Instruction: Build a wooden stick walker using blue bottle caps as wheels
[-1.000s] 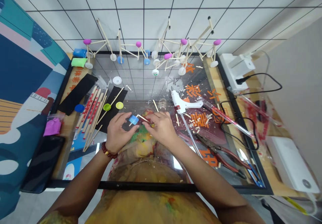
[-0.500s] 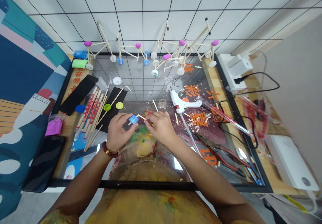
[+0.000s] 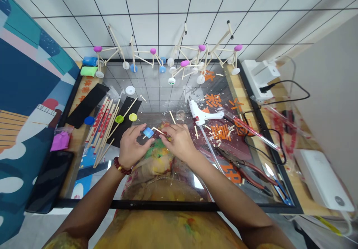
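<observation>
Small blue caps (image 3: 148,132) lie on the glass tabletop, with a short stick end sticking out at their lower left. My left hand (image 3: 132,145) is around their left side, thumb and fingers apart, with a slight gap to them. From the right, my right hand (image 3: 179,139) pinches a thin wooden stick (image 3: 159,131), whose far end meets another short piece beside the caps. Another light stick (image 3: 172,117) stands out just beyond the right fingers. The fingertips partly hide how these pieces join.
A white glue gun (image 3: 205,114), wood scraps and pliers (image 3: 246,169) lie right. Left are long sticks (image 3: 104,126), black strips (image 3: 87,105), coloured caps and a phone (image 3: 49,182). Stick models with wheels (image 3: 184,63) line the back, near a power strip (image 3: 257,77).
My left thumb and fingers have spread slightly away from the blue caps. My right hand has hardly moved and keeps its pinch on the stick.
</observation>
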Demonstrator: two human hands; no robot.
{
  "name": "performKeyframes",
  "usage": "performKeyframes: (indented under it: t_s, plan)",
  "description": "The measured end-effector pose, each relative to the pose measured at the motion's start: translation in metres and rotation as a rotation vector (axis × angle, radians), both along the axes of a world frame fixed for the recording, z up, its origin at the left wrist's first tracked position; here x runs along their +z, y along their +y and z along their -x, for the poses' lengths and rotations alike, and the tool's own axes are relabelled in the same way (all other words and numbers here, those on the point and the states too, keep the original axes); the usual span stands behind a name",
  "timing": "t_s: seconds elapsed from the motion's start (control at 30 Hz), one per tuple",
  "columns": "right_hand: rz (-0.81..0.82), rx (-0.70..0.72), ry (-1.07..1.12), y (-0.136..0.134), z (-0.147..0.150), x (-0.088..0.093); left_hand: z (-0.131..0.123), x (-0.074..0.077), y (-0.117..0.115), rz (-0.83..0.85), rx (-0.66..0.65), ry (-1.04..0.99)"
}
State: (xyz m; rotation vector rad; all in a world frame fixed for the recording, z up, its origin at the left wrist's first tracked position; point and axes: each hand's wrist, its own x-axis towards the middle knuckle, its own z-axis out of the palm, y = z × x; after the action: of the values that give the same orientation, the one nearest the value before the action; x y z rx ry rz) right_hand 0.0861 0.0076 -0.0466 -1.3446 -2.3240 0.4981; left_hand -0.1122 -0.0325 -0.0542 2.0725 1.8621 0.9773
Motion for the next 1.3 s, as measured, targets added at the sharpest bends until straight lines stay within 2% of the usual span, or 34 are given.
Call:
performKeyframes:
  t_s: [0.2,0.43,0.53,0.6,0.77,0.9,1.2,1.3]
  plan:
    - [-0.079,-0.064,0.101,0.002,-0.017,0.016,0.0,0.0,0.0,0.029,0.01,-0.012]
    - [-0.179,-0.275,0.146,0.006,-0.078,0.047,0.002,-0.001,-0.002,0.028,-0.003,0.03]
    - [-0.178,-0.316,0.117,-0.001,-0.101,0.052,0.001,-0.002,-0.002,0.021,-0.003,0.046]
    - [-0.168,-0.306,0.103,-0.01,-0.106,0.051,0.002,-0.001,-0.002,0.024,0.002,0.022]
    - [-0.099,-0.108,-0.03,-0.043,-0.083,0.037,0.006,0.0,-0.004,-0.018,0.051,-0.248]
    - [-0.081,-0.062,-0.173,-0.059,-0.058,0.029,0.01,0.001,-0.006,-0.08,0.088,-0.419]
    - [-0.054,-0.044,-0.285,-0.066,-0.044,0.019,0.008,-0.004,-0.007,-0.088,0.11,-0.568]
    - [-0.075,0.003,-0.268,-0.065,-0.041,0.019,0.007,0.001,-0.009,-0.119,0.122,-0.599]
